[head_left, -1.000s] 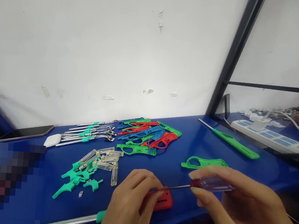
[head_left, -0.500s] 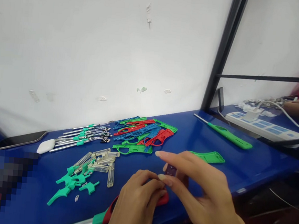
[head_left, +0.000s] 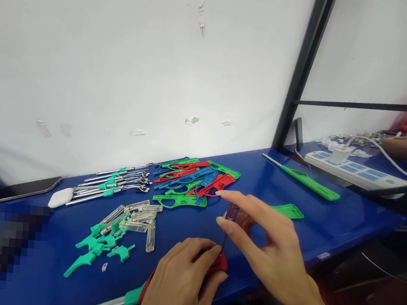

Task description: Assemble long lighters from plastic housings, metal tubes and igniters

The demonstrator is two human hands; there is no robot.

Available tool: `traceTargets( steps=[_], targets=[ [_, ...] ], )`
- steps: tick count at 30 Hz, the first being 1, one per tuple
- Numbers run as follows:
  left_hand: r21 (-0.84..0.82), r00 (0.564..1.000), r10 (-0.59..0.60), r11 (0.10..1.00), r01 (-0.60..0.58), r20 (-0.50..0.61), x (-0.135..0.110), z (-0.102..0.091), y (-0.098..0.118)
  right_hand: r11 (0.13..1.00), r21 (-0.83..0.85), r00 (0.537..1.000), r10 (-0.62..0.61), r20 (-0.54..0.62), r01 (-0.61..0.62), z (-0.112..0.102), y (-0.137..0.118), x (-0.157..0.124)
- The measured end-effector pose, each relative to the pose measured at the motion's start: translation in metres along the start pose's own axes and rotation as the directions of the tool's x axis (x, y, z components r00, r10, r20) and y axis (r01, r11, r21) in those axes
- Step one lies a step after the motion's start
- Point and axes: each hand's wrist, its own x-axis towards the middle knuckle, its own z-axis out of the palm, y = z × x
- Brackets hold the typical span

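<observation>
My left hand [head_left: 182, 280] presses its fingers down on a red plastic handle shell [head_left: 220, 264] near the front edge of the blue table [head_left: 342, 220]. A metal tube with a teal collar [head_left: 121, 301] sticks out to the left beneath that hand. My right hand [head_left: 266, 249] pinches a small screwdriver with a purple translucent handle [head_left: 232, 212], held nearly upright. Its thin shaft points down at the red shell. A green handle shell [head_left: 288, 210] lies just behind my right hand.
A pile of red, blue and green handle shells [head_left: 196, 182], metal tubes with teal collars [head_left: 112, 185], clear tubes [head_left: 140, 215] and teal triggers [head_left: 100, 248] lie at left. An assembled green lighter [head_left: 307, 182], a power strip [head_left: 359, 172], a phone [head_left: 20, 189] and another person's hand [head_left: 406, 147] sit farther out.
My right hand swung the screwdriver from lying level at the right to nearly upright over the red shell. My view shifted right and the left hand slid slightly nearer.
</observation>
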Motion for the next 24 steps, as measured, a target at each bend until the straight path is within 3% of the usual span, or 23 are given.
traceTargets(
  steps=[5,12,19,24],
  targets=[
    [-0.056,0.997,-0.055,0.997,0.058,0.063,0.0,0.0,0.0,0.999,0.037,1.0,0.023,-0.015,-0.022,0.003,-0.001,0.001],
    [-0.083,0.986,-0.085,0.992,0.097,0.144,0.0,-0.001,-0.002,0.984,0.138,0.986,0.096,0.134,-0.114,0.005,-0.004,-0.006],
    [-0.119,0.962,-0.176,0.972,0.203,0.209,0.005,-0.005,-0.002,0.995,0.062,0.992,0.074,0.104,-0.081,-0.003,-0.008,-0.004],
    [-0.084,0.956,-0.248,0.961,0.264,0.158,0.011,-0.009,-0.004,0.976,0.212,0.996,0.035,0.079,-0.051,0.004,-0.005,0.0]
  ],
)
